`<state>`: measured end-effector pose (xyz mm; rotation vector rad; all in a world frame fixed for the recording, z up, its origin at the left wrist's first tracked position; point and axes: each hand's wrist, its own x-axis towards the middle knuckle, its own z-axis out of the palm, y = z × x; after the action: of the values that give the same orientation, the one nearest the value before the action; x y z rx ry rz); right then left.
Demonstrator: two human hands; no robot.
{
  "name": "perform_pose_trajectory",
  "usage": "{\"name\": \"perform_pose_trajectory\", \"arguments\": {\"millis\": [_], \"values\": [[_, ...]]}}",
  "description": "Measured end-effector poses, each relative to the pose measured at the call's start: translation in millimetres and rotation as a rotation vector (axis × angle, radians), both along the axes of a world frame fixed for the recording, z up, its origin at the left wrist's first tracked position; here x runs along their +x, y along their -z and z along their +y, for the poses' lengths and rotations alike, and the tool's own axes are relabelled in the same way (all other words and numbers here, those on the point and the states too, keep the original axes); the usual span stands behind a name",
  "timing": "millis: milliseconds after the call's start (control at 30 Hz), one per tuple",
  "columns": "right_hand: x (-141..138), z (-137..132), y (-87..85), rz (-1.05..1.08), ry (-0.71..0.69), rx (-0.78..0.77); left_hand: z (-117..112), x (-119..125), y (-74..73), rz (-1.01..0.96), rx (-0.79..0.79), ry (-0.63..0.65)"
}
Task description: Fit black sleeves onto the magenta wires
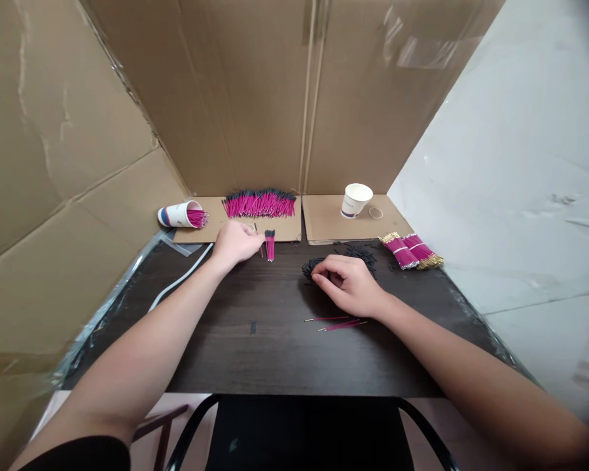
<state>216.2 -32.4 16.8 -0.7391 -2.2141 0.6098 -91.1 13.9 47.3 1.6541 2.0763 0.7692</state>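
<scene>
My left hand (239, 242) pinches a thin pink wire with a dark sleeve (261, 250). Just to its right lies a small row of pink wires with black-sleeved tops (269, 246). My right hand (349, 281) is closed, thumb against fingertips, over a pile of short black sleeves (360, 254). Whether a sleeve sits between those fingers is too small to make out. Below that hand a few loose pink wires with gold-coloured ends (341, 325) lie on the dark table (275, 366).
Many sleeved pink wires (260, 204) lie on a cardboard sheet (285, 229) at the back. A paper cup (174, 214) lies tipped with wires inside; another cup (356, 199) stands upright beside a rubber band (375, 212). Tied wire bundles (412, 251) rest at right. Cardboard walls surround the back.
</scene>
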Motion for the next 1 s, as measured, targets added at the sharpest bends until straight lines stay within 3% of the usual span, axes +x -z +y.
{"name": "perform_pose_trajectory", "arguments": {"millis": [267, 600, 800, 1000], "values": [[0.2, 0.5, 1.0, -0.007, -0.016, 0.015, 7.3, -6.7, 13.7, -0.024, -0.092, -0.004], [2.0, 1.6, -0.6, -0.022, -0.027, 0.075, 3.2, 1.5, 9.8, 0.028, -0.083, 0.035], [7.5, 1.8, -5.4, -0.236, -0.040, 0.037, 1.3, 5.5, 8.4, 0.023, -0.051, 0.059], [13.8, -1.5, -24.0, -0.447, -0.200, -0.039, -0.4, 10.0, 9.7, 0.037, 0.037, 0.058]]}}
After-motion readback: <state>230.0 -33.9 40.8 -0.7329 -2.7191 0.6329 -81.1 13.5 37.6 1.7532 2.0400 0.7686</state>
